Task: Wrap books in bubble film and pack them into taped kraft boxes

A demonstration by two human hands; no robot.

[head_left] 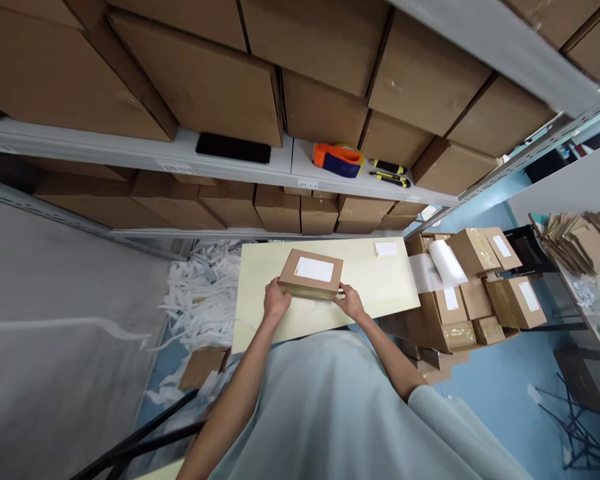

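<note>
A small brown cardboard box with a white label on its top face is held between my two hands. Clear tape shows along its near side. My left hand grips the box's near left corner. At the near right corner, my right hand has its fingers closed on the box edge. Beneath it is a pale yellow tabletop; whether the box touches it, I cannot tell. A loose white label lies on the tabletop's far right part.
Shelves of cartons rise ahead, with a black phone-like slab, an orange-and-blue tape dispenser and utility knives on one ledge. Shredded white paper lies left. Labelled boxes and a white roll are stacked right.
</note>
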